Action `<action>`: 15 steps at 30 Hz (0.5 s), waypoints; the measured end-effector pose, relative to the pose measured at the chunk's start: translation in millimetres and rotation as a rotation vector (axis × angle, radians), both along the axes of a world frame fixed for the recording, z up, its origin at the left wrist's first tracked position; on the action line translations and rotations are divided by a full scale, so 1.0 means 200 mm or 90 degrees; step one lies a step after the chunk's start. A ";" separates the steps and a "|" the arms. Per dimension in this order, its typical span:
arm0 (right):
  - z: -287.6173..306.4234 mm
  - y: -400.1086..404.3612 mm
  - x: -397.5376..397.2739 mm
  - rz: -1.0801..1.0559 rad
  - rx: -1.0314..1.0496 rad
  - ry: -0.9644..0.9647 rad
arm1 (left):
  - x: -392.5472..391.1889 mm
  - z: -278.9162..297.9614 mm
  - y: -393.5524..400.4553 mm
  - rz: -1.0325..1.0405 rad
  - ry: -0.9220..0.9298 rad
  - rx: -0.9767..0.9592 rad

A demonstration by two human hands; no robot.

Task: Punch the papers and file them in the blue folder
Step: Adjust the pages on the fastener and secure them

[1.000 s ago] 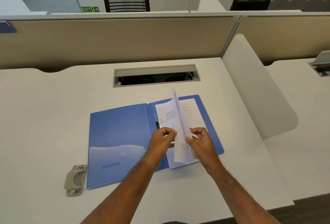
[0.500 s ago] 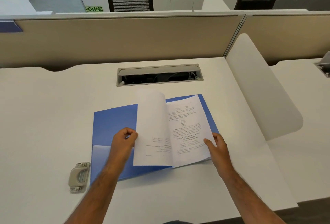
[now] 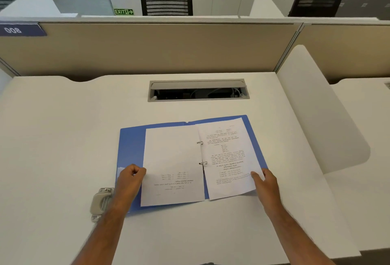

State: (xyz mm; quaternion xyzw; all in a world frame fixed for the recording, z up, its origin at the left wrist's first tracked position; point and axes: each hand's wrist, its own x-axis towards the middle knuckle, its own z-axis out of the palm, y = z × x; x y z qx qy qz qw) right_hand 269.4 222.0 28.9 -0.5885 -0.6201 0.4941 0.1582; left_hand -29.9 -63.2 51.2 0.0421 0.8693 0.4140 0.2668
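I am looking down at the blue folder (image 3: 132, 148), which is lying open and flat on the white desk (image 3: 63, 138). Two metal rings (image 3: 201, 152) are standing up at its spine, and the punched papers are sitting on them in two spreads: a left sheet (image 3: 173, 165) lying over the inner cover and a right sheet (image 3: 229, 159) lying over the back cover, both with printed text facing away from me. My left hand (image 3: 130, 178) is curling its fingers at the outer edge of the left sheet; I cannot tell whether they are actually pinching it. My right hand (image 3: 264, 182) is resting with fingers extended on the lower outer corner of the right sheet, pressing rather than gripping. The beige hole punch (image 3: 100, 203) is sitting just beside the folder's near left corner, partly hidden behind my left forearm.
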 end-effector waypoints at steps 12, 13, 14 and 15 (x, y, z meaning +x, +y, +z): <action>0.18 -0.08 -0.10 -0.011 0.034 0.081 | 0.06 -0.04 0.00 -0.058 0.046 -0.066; 0.20 -0.09 -0.12 0.001 0.048 0.086 | 0.06 -0.04 0.02 -0.067 0.039 -0.056; 0.23 -0.11 -0.14 0.022 0.061 0.088 | 0.07 -0.03 0.04 -0.077 0.030 -0.040; 0.26 -0.13 -0.17 0.044 0.069 0.088 | 0.09 -0.02 0.06 -0.088 0.024 -0.022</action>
